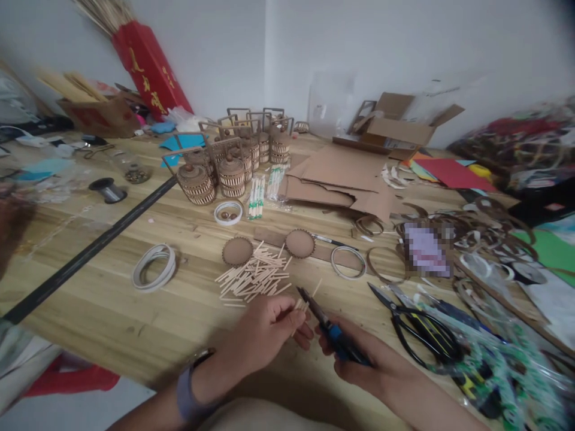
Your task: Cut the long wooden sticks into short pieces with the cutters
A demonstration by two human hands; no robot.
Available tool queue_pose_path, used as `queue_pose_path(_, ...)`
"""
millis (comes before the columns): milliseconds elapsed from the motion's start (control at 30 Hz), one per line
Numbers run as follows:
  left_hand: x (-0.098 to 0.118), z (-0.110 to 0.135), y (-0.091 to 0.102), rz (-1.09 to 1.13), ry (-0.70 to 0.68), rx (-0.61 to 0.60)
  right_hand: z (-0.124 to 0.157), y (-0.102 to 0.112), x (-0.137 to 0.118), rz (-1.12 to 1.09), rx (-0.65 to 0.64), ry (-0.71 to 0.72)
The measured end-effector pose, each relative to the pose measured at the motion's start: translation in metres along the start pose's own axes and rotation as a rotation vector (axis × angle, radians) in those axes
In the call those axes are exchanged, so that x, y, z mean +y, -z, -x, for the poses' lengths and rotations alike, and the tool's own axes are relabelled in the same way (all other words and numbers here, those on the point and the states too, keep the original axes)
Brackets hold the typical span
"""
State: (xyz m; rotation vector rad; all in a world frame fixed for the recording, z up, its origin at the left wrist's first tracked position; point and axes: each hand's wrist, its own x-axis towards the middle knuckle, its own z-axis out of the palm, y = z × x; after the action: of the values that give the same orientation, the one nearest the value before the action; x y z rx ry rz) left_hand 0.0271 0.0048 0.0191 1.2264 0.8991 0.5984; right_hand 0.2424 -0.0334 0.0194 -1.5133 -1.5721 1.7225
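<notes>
My left hand [269, 326] pinches a few short thin wooden sticks [300, 306] between thumb and fingers. Closed around a blue-and-black handle is my right hand [359, 353], holding cutters [336, 338]. Their dark, narrow tip points up and left, close beside the sticks; whether it touches them I cannot tell. One thin stick juts up near the tip. Just beyond my hands lies a loose pile of short wooden sticks [256, 275]. Two round brown cardboard discs sit by the pile, a left disc [238, 251] and a right disc with a notched rim [300, 243].
Tape rolls [154, 267] and a white ring [348, 263] lie around the pile. Black scissors [404, 317] rest at right among plastic wrappers. Small handled baskets [232, 176], bundled wrapped sticks [256, 197] and cardboard sheets [332, 173] stand farther back. A dark strip [94, 248] crosses the left.
</notes>
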Motion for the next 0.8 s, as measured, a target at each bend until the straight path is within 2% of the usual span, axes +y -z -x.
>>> queue_pose_path(100,0.0,0.001,-0.002,0.05,-0.005,-0.086,-0.005,-0.002,-0.009,-0.046,-0.089,0.036)
queue_pose_path(233,-0.001,0.0,-0.002,0.028,0.025,-0.09,-0.009,-0.002,-0.018,-0.109,-0.162,0.064)
queue_pose_path(667,-0.003,-0.002,0.0,0.091,0.061,-0.132,-0.001,0.002,-0.034,-0.065,-0.102,-0.008)
queue_pose_path(800,-0.006,-0.002,0.001,0.059,0.057,-0.149,-0.002,0.002,-0.03,-0.01,-0.133,0.003)
